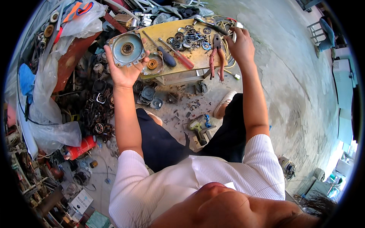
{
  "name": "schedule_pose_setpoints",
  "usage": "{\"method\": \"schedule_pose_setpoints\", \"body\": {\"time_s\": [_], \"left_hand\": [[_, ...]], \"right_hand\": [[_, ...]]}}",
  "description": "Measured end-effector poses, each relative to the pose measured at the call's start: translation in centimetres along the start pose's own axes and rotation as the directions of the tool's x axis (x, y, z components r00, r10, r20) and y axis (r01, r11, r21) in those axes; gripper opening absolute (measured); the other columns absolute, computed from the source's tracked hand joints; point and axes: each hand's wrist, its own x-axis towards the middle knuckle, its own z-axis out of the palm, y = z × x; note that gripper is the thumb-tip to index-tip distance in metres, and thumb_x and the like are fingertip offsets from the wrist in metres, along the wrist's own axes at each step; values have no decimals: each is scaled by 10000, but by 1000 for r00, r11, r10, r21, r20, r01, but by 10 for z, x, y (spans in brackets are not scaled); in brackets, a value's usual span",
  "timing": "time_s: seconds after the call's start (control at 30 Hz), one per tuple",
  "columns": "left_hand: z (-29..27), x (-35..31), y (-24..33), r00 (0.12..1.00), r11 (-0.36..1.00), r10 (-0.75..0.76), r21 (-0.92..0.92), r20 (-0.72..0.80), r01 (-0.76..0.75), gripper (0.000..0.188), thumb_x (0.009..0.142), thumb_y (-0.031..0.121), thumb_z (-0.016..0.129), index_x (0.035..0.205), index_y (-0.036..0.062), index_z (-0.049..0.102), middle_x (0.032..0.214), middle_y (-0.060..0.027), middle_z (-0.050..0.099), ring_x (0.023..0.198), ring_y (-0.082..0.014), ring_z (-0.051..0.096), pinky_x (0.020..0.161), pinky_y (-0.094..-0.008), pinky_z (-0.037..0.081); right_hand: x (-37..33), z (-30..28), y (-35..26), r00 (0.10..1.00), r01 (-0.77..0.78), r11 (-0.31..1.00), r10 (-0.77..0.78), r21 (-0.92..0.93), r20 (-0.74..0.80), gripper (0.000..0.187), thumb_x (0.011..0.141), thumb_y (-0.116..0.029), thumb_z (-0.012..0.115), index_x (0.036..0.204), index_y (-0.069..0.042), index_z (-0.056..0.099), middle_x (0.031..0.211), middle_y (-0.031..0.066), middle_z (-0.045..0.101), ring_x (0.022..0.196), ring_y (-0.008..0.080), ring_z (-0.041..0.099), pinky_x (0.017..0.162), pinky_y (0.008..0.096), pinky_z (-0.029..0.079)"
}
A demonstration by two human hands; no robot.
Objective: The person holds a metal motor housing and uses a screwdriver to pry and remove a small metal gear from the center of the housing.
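Note:
My left hand [127,75], palm up and fingers wrapped round its edges, holds a square metal motor end cover [133,59] with a round bearing seat in its middle. Beyond the right side of the low yellow table [167,32], my right hand [242,47] is closed at the end of a black-handled tool [213,26] with a shiny metal head, which looks like a hammer. Red-handled pliers [216,53] lie at the table's right edge, close to that hand. A second end cover [153,64] rests at the near left corner of the table.
Two screwdrivers, one dark blue [167,56] and one red [183,59], lie beside a pile of small metal parts [190,39]. A green power drill [197,129] rests between my legs. Scrap motor parts [100,102] and plastic sheeting [49,102] crowd the left. Cables [229,53] hang at the table's right.

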Motion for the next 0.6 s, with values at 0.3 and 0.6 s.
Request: {"method": "schedule_pose_setpoints", "body": {"time_s": [0.3,0.6], "left_hand": [[-5,-1,8,999,998,29,-55,32,-27,870,904,730,431,1444,49,439,1400,-235,510,1044,-386,609,843,-465,482],[1,9,1,998,994,24,-105,56,-18,826,898,737,434,1396,81,499,1360,-226,545,1015,-381,603,825,-460,477]], "right_hand": [[-36,20,-66,938,171,910,-268,379,221,273,831,-272,739,1008,-70,695,953,139,684,853,337,672,742,421,536],[-66,40,-126,781,367,839,-512,401,357,391,807,-272,743,1139,-99,633,979,113,626,856,323,662,726,410,545]]}}
